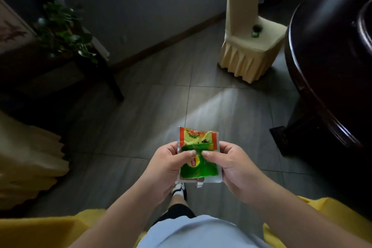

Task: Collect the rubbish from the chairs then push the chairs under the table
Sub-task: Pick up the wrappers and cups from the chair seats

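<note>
now my left hand and right hand pinch a stack of green and yellow wrappers at waist height. more rubbish sits on the cream chair ahead beside the dark bench. best to shift the stack into one hand first.

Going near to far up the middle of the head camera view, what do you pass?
Shoe → wrappers held in left hand and right hand → bare floor → covered chair with small green rubbish on its seat.
</note>
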